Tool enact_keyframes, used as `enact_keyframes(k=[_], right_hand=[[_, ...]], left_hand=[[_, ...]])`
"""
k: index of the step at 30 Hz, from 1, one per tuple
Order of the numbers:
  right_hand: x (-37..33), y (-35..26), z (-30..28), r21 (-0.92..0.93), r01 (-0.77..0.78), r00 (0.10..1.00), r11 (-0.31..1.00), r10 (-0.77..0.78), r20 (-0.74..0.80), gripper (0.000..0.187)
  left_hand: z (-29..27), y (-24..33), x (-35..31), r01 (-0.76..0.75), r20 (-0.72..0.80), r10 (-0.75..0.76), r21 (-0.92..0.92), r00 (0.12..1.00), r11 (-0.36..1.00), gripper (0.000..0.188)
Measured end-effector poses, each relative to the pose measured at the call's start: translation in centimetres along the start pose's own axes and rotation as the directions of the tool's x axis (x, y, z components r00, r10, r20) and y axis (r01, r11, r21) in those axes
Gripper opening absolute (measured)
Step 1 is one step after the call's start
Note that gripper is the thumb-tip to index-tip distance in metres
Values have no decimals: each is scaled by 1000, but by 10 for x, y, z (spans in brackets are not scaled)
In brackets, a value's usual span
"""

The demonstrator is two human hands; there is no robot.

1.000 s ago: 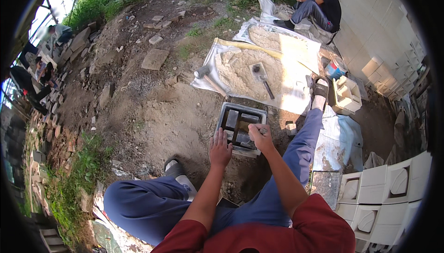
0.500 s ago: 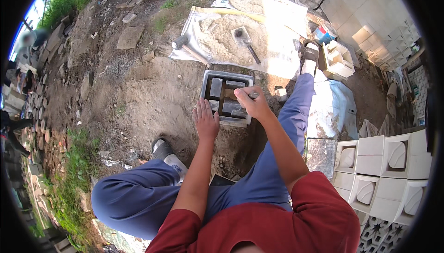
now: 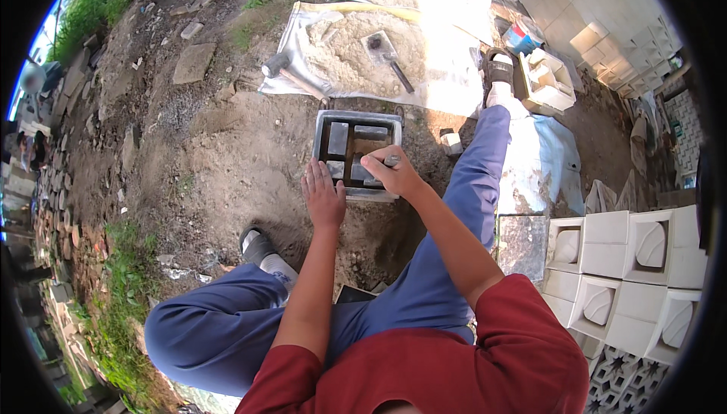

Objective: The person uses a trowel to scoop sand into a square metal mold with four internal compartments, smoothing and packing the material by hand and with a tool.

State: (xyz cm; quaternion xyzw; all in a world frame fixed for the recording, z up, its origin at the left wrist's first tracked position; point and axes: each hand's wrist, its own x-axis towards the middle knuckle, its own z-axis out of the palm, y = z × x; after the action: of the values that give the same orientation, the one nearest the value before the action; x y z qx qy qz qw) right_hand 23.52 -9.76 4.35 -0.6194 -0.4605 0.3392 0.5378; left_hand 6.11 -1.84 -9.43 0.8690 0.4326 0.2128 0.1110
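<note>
A grey rectangular metal mould point(image 3: 359, 116) sits on the dirt between my feet. Inside it are several raised grey blocks point(image 3: 338, 139) with dark gaps around them, and a brownish patch shows in the far right part. My left hand point(image 3: 326, 198) lies flat, fingers spread, on the mould's near left edge. Over the near right part, my right hand point(image 3: 395, 174) is closed in a fist around a tool. Only the tool's round grey end point(image 3: 391, 160) sticks out above the fist; the rest is hidden.
Beyond the mould, a white sheet point(image 3: 284, 81) bears pale powder point(image 3: 333, 58), a trowel point(image 3: 397, 73) and a mallet point(image 3: 277, 65). At right stand a cream box-shaped block point(image 3: 549, 84) and stacked white blocks point(image 3: 606, 251). Rubble and grass lie left; people are at the far left and top.
My right fist has moved slightly nearer to me and to the left over the mould, still holding the tool. My left hand stays on the edge. The whole view has shifted a little.
</note>
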Motion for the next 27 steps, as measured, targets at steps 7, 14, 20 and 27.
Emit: enact_keyframes(k=[7,14,20,27], right_hand=[[2,-24,10,51,222,975,974,-221,-14,17],[17,-29,21,69,25,994,997,-32,101,32],[20,19,25,309,-94,995,946,75,72,27],[11,1,32,298,-6,1000,955,-1,25,40]], left_hand=[[-3,-16,10,-78,-90,74,-45,993,996,69],[5,-32,51,187,-1,-199,-335,980,923,65],[16,-54,65,397,257,-311,-432,915,810,56],[50,-60,59,451,374,-259,-647,890,616,52]])
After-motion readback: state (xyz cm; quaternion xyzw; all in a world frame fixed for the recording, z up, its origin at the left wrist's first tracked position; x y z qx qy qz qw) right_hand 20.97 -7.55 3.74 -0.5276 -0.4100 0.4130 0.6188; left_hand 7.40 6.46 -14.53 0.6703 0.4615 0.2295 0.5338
